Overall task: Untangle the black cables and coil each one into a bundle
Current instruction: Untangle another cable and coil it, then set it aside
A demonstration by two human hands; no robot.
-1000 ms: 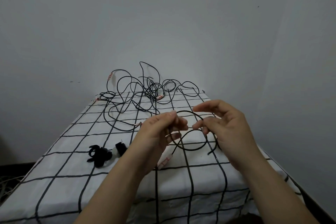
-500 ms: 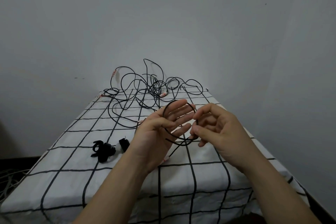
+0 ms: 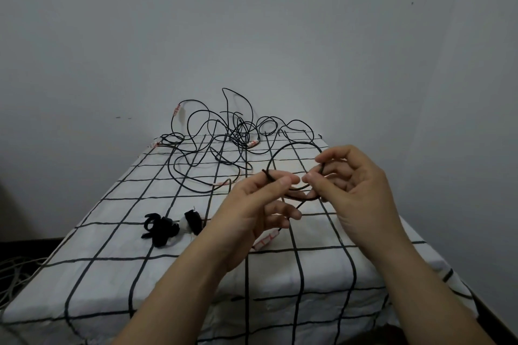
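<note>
While the cloth-draped table [image 3: 112,274] is cut off at the bottom edge, the cable tangle [image 3: 224,134] sprawls upper centre. Left hand [image 3: 252,210] and right hand [image 3: 356,190] each pinch one cable loop [image 3: 294,143] mid-frame, its lower turns lost behind fingers [image 3: 336,173]. Black ties [image 3: 162,228], centre-left, are indistinct.

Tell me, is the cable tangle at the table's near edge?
No, the cable tangle lies at the far end of the table, by the wall.

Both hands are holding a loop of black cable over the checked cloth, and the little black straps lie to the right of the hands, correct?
One slip: the head view shows the black straps on the checked cloth left of the hands, not right. The left hand and right hand do hold the cable loop.
</note>
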